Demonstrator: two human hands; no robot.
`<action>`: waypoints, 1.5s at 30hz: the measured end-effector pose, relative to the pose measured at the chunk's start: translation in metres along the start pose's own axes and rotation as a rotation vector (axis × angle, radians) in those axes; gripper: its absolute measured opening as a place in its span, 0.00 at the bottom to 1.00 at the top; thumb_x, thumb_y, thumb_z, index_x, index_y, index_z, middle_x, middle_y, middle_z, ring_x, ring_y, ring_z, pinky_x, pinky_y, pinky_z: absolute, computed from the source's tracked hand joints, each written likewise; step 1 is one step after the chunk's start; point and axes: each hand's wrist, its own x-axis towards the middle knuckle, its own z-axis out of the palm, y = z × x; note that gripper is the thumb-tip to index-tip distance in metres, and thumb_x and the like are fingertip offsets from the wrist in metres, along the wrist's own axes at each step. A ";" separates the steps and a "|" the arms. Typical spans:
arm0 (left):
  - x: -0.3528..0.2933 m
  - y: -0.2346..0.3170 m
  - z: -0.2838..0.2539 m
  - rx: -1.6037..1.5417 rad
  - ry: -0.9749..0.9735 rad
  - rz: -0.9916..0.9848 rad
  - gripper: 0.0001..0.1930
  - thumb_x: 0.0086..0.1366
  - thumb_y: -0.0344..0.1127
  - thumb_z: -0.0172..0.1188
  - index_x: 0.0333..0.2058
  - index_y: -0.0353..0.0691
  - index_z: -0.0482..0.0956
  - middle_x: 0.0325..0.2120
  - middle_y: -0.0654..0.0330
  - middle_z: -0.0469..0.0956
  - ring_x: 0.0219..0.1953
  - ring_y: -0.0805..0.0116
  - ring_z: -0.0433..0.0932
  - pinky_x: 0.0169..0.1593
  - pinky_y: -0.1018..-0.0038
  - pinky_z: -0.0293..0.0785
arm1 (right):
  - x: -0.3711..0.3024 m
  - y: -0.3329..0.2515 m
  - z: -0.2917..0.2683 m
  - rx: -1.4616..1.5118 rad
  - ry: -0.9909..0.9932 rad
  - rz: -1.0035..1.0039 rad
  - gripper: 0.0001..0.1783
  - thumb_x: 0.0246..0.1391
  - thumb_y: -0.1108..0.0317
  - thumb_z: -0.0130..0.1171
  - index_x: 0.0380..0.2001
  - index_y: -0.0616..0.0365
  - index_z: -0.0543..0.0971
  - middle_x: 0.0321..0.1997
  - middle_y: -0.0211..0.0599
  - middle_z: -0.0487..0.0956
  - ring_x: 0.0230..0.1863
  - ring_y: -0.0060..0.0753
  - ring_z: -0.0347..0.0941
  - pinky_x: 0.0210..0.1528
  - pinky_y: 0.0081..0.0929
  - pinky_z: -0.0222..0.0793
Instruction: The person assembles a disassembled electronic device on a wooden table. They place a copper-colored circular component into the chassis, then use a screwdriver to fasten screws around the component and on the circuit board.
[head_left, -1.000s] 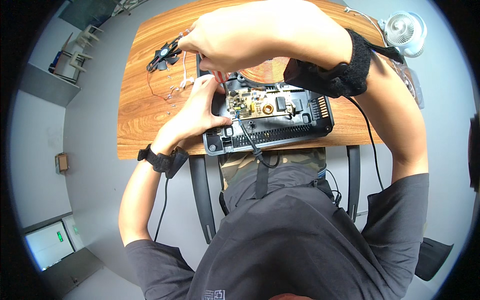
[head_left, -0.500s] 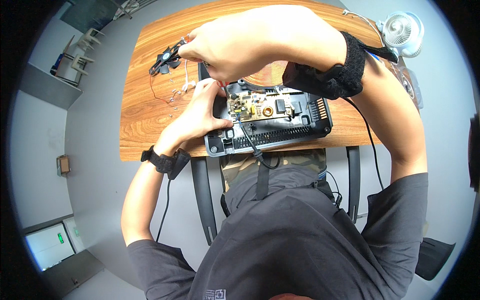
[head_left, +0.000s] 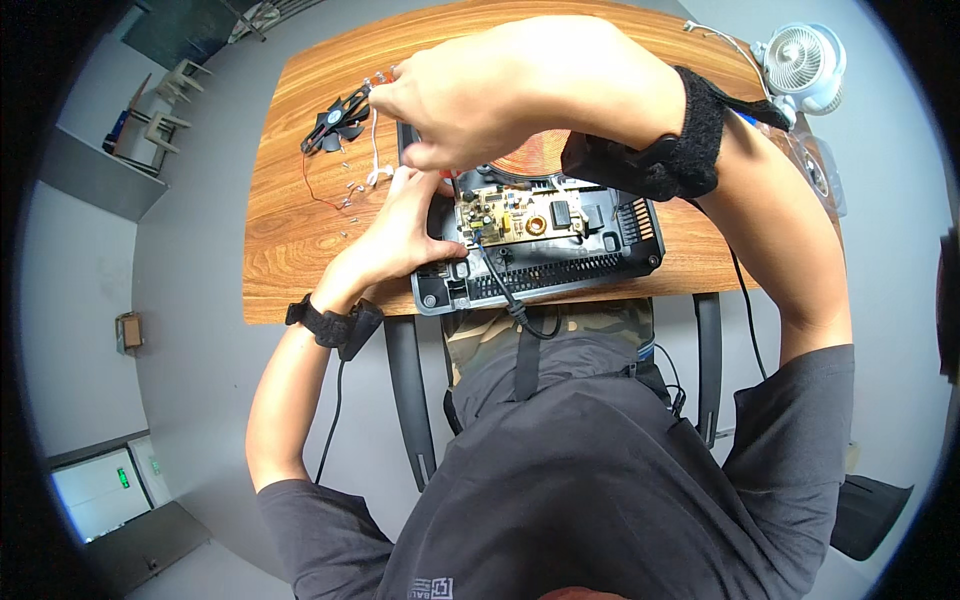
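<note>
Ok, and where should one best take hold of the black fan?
Grip the fan, probably, by its frame bar, from the upper left: that side looks open, while blades stick out lower right and the right hand is near.

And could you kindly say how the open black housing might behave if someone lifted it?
The black housing looks like molded plastic, so it is probably stiff. Its exposed circuit board seems fragile if knocked. The black cord loops past the near edge, so it would likely dangle.
</note>
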 end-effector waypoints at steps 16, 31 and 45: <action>-0.002 -0.002 0.001 -0.042 -0.004 -0.049 0.37 0.44 0.37 0.82 0.51 0.32 0.72 0.72 0.50 0.65 0.70 0.44 0.60 0.75 0.53 0.56 | 0.016 -0.007 -0.005 -0.070 -0.150 0.163 0.17 0.60 0.60 0.62 0.44 0.58 0.89 0.46 0.48 0.88 0.45 0.49 0.86 0.45 0.43 0.82; -0.002 -0.001 0.000 -0.020 -0.018 -0.037 0.56 0.45 0.38 0.81 0.74 0.38 0.62 0.61 0.47 0.71 0.66 0.46 0.63 0.74 0.54 0.57 | 0.010 -0.001 0.000 -0.052 -0.149 0.092 0.24 0.65 0.52 0.62 0.36 0.69 0.84 0.32 0.58 0.86 0.34 0.59 0.84 0.38 0.48 0.80; -0.002 -0.006 0.003 -0.015 0.028 0.021 0.55 0.46 0.40 0.79 0.74 0.40 0.63 0.60 0.50 0.74 0.71 0.44 0.62 0.77 0.51 0.53 | 0.010 -0.011 -0.008 -0.031 -0.206 0.170 0.16 0.56 0.64 0.63 0.44 0.60 0.89 0.42 0.46 0.89 0.43 0.48 0.87 0.41 0.43 0.83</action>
